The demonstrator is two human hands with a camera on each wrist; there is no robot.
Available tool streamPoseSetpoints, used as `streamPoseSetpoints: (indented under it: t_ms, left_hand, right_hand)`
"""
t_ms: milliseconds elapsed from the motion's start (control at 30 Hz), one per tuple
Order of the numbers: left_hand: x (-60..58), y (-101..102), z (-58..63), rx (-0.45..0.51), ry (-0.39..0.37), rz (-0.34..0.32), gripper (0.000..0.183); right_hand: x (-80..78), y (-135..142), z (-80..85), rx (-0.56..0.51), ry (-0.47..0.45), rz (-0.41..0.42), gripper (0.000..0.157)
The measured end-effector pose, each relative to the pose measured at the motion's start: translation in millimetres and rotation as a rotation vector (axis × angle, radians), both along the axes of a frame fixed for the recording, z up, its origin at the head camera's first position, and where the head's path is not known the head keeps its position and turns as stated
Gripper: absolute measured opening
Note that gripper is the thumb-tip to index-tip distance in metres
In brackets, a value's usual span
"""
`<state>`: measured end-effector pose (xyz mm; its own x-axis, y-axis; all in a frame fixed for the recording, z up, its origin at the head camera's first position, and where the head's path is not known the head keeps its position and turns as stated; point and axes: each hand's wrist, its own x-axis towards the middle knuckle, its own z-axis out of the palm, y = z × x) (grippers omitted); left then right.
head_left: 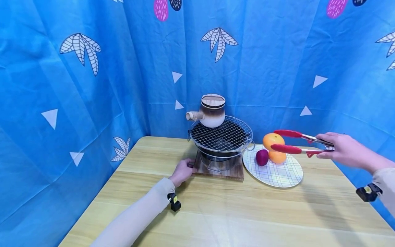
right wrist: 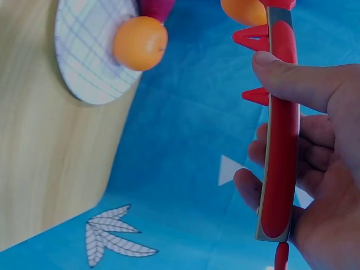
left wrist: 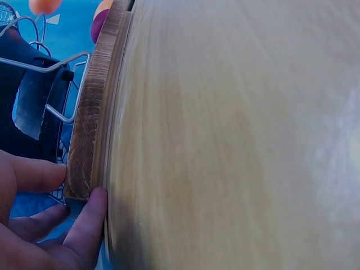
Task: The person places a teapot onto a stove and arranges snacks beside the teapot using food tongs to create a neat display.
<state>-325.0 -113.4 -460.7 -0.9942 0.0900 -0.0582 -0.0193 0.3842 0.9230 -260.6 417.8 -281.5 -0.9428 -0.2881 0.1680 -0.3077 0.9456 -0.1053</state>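
Observation:
My right hand (head_left: 347,149) holds red-handled tongs (right wrist: 283,152), thumb on one arm and fingers around the other side. Between the red tips of the tongs is an orange (head_left: 272,139), raised over a checked plate (head_left: 287,180). On that plate lie a second orange (head_left: 277,157) and a dark purple round fruit (head_left: 261,157). At the left, my left hand (head_left: 182,171) pinches the corner of a dark wooden board (left wrist: 84,129) between thumb and fingers. A small grill stove with a round wire rack (head_left: 219,137) stands on this board.
A brown and white clay pot (head_left: 213,116) with a wooden lid and side handle sits at the back of the rack. The light wooden table (head_left: 216,212) ends against a blue patterned curtain (head_left: 262,68) behind and at the sides.

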Motion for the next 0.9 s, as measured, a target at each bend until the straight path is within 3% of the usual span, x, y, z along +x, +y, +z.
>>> streamPoseSetpoints:
  t_ms: [600,900]
  left_hand:
    - [2.5,-1,0.8,0.025,-0.006,-0.002,0.051]
    - [3.9,0,0.6,-0.029,0.057,0.005,0.052]
  right_hand:
    - [-20.6,-18,42.7,-0.018,0.03,0.011,0.074]
    - [-35.1,-34,53.1,-0.032,0.007,0.03,0.073]
